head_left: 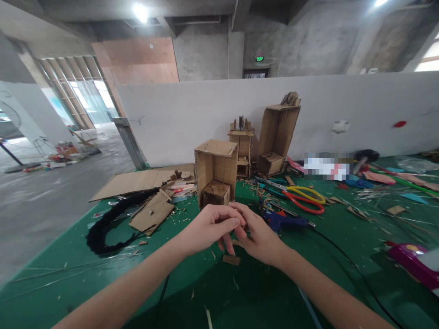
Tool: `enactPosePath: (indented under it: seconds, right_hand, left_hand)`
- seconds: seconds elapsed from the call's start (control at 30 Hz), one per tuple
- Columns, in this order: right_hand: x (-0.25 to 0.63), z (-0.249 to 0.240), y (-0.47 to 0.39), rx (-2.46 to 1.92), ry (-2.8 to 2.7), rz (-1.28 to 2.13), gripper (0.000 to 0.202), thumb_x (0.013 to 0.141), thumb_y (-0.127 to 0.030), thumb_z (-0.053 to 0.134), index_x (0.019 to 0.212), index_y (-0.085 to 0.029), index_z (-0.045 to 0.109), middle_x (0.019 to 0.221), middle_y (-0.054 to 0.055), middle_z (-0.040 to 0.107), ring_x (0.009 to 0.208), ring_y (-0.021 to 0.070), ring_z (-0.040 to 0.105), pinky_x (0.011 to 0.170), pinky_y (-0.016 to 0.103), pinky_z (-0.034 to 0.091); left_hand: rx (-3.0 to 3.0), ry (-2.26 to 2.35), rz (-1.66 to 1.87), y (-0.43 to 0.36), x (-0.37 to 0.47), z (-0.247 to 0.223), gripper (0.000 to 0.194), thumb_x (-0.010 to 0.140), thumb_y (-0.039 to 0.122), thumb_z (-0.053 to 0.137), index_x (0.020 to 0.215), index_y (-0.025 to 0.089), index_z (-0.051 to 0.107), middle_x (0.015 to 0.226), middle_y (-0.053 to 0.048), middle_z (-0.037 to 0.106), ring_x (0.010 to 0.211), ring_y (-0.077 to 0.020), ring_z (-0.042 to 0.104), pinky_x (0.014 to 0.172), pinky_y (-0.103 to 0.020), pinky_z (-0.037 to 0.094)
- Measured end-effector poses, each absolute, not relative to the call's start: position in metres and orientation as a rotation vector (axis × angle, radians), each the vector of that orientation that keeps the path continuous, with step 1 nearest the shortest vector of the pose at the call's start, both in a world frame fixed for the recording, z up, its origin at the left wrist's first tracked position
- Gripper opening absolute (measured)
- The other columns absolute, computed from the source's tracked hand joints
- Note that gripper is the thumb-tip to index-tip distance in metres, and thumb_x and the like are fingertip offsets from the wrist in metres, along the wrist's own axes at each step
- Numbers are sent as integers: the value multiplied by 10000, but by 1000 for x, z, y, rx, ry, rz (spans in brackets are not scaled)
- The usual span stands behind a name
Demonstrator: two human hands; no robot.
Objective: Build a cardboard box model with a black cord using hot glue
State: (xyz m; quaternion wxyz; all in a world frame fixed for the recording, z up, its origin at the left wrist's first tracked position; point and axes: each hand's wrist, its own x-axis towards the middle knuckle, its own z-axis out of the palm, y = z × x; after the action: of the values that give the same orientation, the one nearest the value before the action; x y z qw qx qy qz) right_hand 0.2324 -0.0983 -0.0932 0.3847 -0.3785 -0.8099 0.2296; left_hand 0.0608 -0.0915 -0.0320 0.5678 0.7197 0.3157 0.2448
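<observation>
- My left hand (213,228) and right hand (258,237) are together, their bent fingertips meeting; I cannot tell whether anything small is pinched between them.
- Just beyond my fingers is my landmark, the open-fronted brown cardboard box (216,169), upright on the green tabletop (192,297), with a small cardboard block (215,193) inside at its bottom.
- Nearer me than the box, below my fingers, lies a small brown cardboard scrap (231,259).
- Right of the box I see a dark blue glue gun (286,221) with a black cord (343,261), and, farther back, scissors with red and yellow handles (305,209).
- Left of the box are a curved, fuzzy black bundle (99,232) and flat cut cardboard pieces (156,214).
- Behind the box and to its right stand a narrow cardboard tower (242,147) and a taller, open-fronted cardboard case (278,132), near the white partition (185,109).
</observation>
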Motion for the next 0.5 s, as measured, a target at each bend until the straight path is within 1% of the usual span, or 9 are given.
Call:
enactPosePath:
  seconds: [0.07, 0.1, 0.17, 0.23, 0.27, 0.3, 0.37, 0.43, 0.5]
  right_hand:
    - [231, -92, -98, -962, -2089, 534, 573, 812, -142, 460, 1342, -249, 268, 1183, 97, 533, 753, 131, 576, 675, 278, 475]
    - [231, -89, -99, -984, -2133, 485, 564, 799, -131, 458, 1327, -238, 294, 1166, 97, 542, 782, 141, 578, 685, 280, 473]
    - [234, -78, -99, -1073, -2312, 317, 441, 782, -139, 458, 1217, -210, 427, 1054, 82, 585, 828, 174, 576, 686, 292, 463]
    - [246, -64, -100, -1243, -2538, 73, 257, 793, -173, 450, 1028, -193, 550, 904, 71, 611, 829, 211, 576, 668, 316, 447]
    - [254, -57, -101, -1376, -2577, -43, 239, 813, -169, 416, 995, -189, 569, 908, 81, 617, 863, 225, 576, 692, 334, 440]
    - [265, -51, -102, -1532, -2540, -108, 257, 815, -155, 401, 1003, -187, 574, 952, 95, 621, 900, 233, 577, 699, 334, 437]
    - [288, -45, -105, -1778, -2536, -119, 320, 783, -142, 432, 1064, -198, 576, 1036, 106, 616, 919, 248, 585, 662, 327, 435]
    - [310, -46, -108, -1977, -2531, -142, 384, 722, -119, 492, 1083, -208, 587, 1033, 106, 615, 920, 275, 585, 627, 329, 436]
    - [324, -52, -109, -2068, -2519, -158, 453, 690, -78, 508, 1117, -207, 584, 1061, 119, 602, 927, 281, 587, 602, 321, 441]
  left_hand:
    - [1650, 729, 599, -93, 62, -34, 228, 881, 344, 454, 860, 144, 561, 795, -52, 689, 480, -92, 628, 422, -162, 418]
    - [1644, 731, 602, -94, 63, -36, 237, 886, 348, 440, 858, 142, 554, 782, -52, 686, 478, -92, 626, 419, -160, 415]
    - [1660, 742, 580, -95, 63, -38, 252, 897, 351, 413, 871, 140, 548, 783, -57, 688, 483, -90, 628, 418, -153, 408]
    - [1701, 768, 542, -97, 63, -39, 257, 894, 346, 414, 900, 140, 567, 809, -66, 698, 496, -85, 631, 428, -150, 419]
    - [1721, 789, 535, -97, 62, -40, 256, 884, 341, 431, 904, 137, 585, 816, -70, 702, 500, -85, 631, 438, -155, 434]
    - [1734, 810, 541, -96, 62, -40, 255, 868, 337, 456, 902, 134, 607, 816, -73, 705, 497, -85, 629, 452, -164, 456]
    - [1744, 842, 570, -95, 60, -40, 252, 832, 325, 506, 879, 125, 652, 800, -77, 708, 490, -89, 624, 485, -190, 501]
    - [1738, 854, 596, -93, 59, -39, 252, 809, 317, 532, 862, 120, 679, 796, -82, 708, 485, -91, 622, 502, -204, 524]
    - [1744, 855, 604, -92, 58, -38, 249, 795, 322, 552, 844, 120, 689, 821, -88, 709, 491, -93, 627, 499, -202, 526]
